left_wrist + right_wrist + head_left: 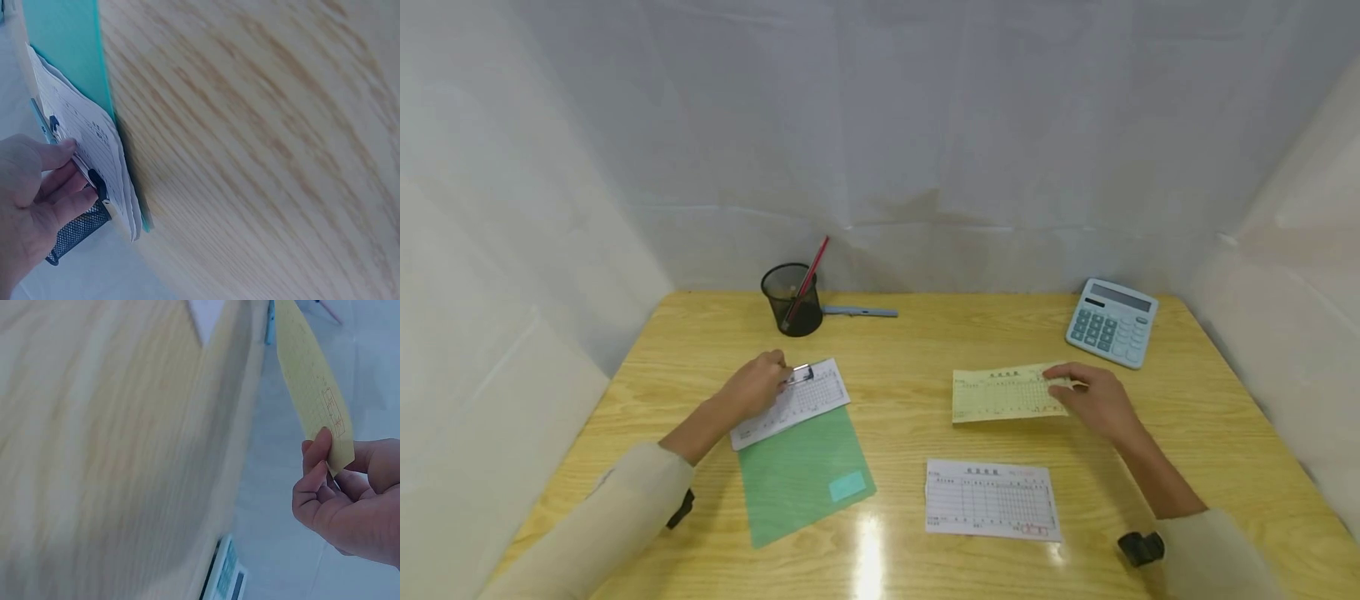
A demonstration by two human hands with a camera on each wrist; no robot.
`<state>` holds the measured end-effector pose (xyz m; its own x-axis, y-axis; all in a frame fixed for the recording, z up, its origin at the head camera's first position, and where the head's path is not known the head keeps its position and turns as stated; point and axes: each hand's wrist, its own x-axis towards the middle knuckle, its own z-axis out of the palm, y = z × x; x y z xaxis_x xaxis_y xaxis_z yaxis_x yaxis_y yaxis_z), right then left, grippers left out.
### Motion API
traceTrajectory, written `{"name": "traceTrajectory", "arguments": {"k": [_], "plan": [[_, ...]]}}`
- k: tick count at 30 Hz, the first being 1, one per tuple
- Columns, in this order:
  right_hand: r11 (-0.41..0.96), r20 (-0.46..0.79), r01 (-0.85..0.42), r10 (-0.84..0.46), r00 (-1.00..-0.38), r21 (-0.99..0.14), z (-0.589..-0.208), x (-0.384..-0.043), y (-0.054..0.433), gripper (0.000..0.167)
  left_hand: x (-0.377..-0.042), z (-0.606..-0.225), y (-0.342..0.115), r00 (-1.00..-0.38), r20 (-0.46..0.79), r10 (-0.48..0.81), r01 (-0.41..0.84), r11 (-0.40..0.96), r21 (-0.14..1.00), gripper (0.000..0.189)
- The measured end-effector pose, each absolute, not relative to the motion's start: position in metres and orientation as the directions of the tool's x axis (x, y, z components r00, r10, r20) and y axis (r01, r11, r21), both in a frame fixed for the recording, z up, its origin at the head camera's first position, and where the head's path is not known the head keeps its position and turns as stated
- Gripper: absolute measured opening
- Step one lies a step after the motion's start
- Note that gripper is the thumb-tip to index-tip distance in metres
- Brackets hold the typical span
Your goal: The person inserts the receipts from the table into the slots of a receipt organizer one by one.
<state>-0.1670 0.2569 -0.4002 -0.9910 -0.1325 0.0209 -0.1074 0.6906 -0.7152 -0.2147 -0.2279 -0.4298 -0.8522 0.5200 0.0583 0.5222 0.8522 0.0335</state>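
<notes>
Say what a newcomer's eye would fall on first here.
The yellow rectangular printed paper slip, held by the right hand on the right, draws the eye first. Next is the flat green clipboard on the left, where the left hand grips the silver metal clip over white printed paper slips.

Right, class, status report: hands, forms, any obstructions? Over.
Left hand gripping metal clip on green clipboard. Right hand pinching raised yellow printed form. White form lying nearer person. No obstruction apparent between hands.
</notes>
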Motion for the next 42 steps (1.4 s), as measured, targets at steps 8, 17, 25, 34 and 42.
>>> {"name": "traceTrajectory", "arguments": {"k": [8,17,25,34,42], "plan": [[0.633,0.031,-0.139,-0.179,-0.983,-0.762,-0.397,-0.182,0.209,0.026,-0.215,-0.429,-0.228,-0.849,0.068,0.523,0.526,0.850,0.034,0.018],[0.557,0.018,-0.181,-0.284,-0.959,-0.811,-0.394,-0.195,0.139,0.021,-0.215,-0.429,-0.227,-0.852,0.055,0.520,0.523,0.852,0.035,0.019],[0.570,-0.025,-0.179,-0.331,-0.943,-0.802,-0.408,-0.201,0.071,0.016,-0.215,-0.429,-0.228,-0.856,0.042,0.515,0.516,0.856,0.036,0.021],[0.615,-0.079,-0.171,-0.358,-0.930,-0.770,-0.417,-0.211,0.017,0.013,-0.216,-0.430,-0.229,-0.841,0.067,0.537,0.540,0.841,0.041,0.021],[0.628,-0.101,-0.176,-0.380,-0.919,-0.758,-0.422,-0.217,-0.013,0.014,-0.216,-0.429,-0.229,-0.829,0.071,0.555,0.557,0.831,0.001,0.020]]}}
